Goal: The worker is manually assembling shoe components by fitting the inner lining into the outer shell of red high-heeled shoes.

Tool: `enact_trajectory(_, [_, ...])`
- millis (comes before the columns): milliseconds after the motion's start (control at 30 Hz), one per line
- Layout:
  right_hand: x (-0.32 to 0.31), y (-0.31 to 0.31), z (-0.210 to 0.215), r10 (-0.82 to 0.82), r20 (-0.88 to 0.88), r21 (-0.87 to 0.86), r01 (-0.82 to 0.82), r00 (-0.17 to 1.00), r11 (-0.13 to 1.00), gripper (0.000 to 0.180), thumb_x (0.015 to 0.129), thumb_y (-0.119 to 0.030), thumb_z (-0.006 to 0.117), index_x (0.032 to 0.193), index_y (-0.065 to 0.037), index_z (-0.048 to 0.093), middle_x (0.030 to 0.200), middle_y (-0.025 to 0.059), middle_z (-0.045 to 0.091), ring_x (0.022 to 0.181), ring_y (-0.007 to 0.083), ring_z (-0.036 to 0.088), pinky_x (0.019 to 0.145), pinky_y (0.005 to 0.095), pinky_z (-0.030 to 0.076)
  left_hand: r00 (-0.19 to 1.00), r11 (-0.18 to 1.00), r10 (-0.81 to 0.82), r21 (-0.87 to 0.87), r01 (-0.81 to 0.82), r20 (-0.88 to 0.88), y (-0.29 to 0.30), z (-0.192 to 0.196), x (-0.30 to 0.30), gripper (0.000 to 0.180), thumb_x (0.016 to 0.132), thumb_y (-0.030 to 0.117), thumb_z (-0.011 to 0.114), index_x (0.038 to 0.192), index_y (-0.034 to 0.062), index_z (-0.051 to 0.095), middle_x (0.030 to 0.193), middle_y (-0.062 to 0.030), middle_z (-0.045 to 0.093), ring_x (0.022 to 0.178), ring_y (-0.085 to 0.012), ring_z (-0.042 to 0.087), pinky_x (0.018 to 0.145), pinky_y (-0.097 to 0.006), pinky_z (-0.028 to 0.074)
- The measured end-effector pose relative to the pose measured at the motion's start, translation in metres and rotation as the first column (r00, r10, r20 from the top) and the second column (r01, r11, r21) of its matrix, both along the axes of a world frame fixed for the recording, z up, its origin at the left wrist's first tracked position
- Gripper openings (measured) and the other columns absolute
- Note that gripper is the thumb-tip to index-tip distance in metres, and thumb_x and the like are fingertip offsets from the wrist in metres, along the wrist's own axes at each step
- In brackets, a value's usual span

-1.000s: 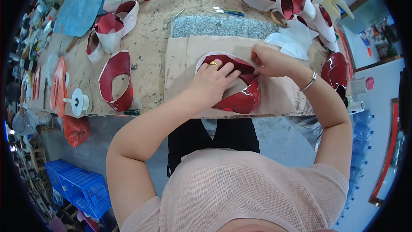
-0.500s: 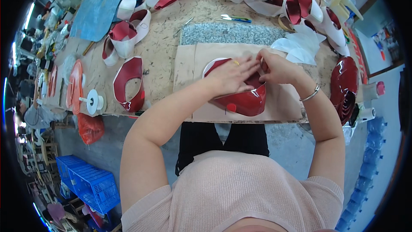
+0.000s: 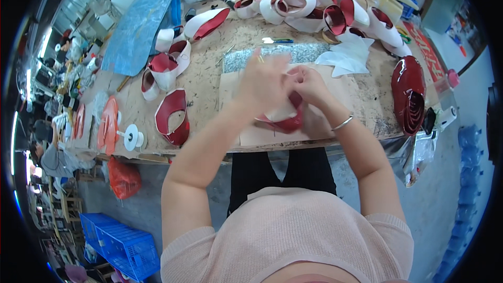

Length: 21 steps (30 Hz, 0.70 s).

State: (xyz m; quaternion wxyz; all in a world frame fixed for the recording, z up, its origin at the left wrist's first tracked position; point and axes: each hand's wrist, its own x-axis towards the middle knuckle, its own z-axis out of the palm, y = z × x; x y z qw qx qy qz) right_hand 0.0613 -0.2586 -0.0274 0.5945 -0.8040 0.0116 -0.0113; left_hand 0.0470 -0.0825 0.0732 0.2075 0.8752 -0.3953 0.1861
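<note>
Together we hold a red curved leather piece (image 3: 283, 120) lifted just above the brown cardboard sheet (image 3: 251, 131) at the near edge of the workbench (image 3: 209, 81). Our left hand (image 3: 264, 81) curls over the top of it, fingers closed on its pale inner side, while our right hand (image 3: 309, 86) pinches the upper edge, thumb and fingertips pressed together. The red band hangs below both sets of fingers. A similar red loop (image 3: 173, 118) lies well to the left.
</note>
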Motion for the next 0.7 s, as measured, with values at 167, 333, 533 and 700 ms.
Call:
enact_trajectory(167, [-0.022, 0.036, -0.002, -0.248, 0.213, 0.061, 0.241, 0.945, 0.969, 0.048, 0.075, -0.010, 0.072, 0.116, 0.008, 0.053, 0.111, 0.0235, 0.056, 0.100, 0.0309, 0.059, 0.086, 0.0390, 0.049, 0.987, 0.590, 0.047, 0.793, -0.150, 0.152, 0.010, -0.018, -0.050, 0.034, 0.084, 0.016, 0.055, 0.110, -0.0036, 0.060, 0.092, -0.0171, 0.065, 0.093, -0.0284, 0.063, 0.114, -0.049, 0.016])
enact_trajectory(333, [-0.090, 0.041, 0.008, 0.284, 0.496, -0.683, 0.166, 0.821, 0.712, 0.055, 0.080, -0.021, 0.069, 0.126, 0.003, 0.050, 0.138, 0.0213, 0.043, 0.131, 0.0341, 0.039, 0.109, 0.0459, 0.029, 0.929, 0.297, -0.222, 0.928, -0.225, 0.297, 0.019, -0.056, -0.082, 0.038, 0.085, 0.014, 0.048, 0.113, -0.0080, 0.060, 0.105, -0.0198, 0.064, 0.091, -0.0250, 0.063, 0.114, -0.048, 0.018])
enact_trajectory(533, [-0.081, 0.008, 0.005, 0.444, 0.293, -0.853, 0.022, 0.847, 0.521, 0.041, 0.092, -0.042, 0.047, 0.122, -0.016, 0.060, 0.130, 0.0012, 0.056, 0.129, 0.0203, 0.044, 0.114, 0.0510, 0.013, 0.916, 0.250, -0.258, 0.937, -0.245, 0.309, 0.039, -0.080, -0.090, 0.042, 0.081, 0.012, 0.053, 0.116, -0.0098, 0.057, 0.101, -0.0143, 0.065, 0.081, -0.0158, 0.063, 0.095, -0.028, 0.038])
enact_trajectory(700, [-0.084, 0.007, 0.020, 0.272, 0.627, -0.643, 0.288, 0.730, 0.709, 0.048, 0.085, -0.029, 0.064, 0.125, -0.005, 0.055, 0.130, 0.0112, 0.054, 0.127, 0.0301, 0.045, 0.110, 0.0500, 0.024, 0.991, 0.849, 0.029, 0.520, -0.095, 0.133, 0.044, -0.054, -0.060, 0.031, 0.077, 0.007, 0.057, 0.107, -0.0002, 0.061, 0.085, -0.0126, 0.064, 0.077, -0.0232, 0.064, 0.082, -0.035, 0.045])
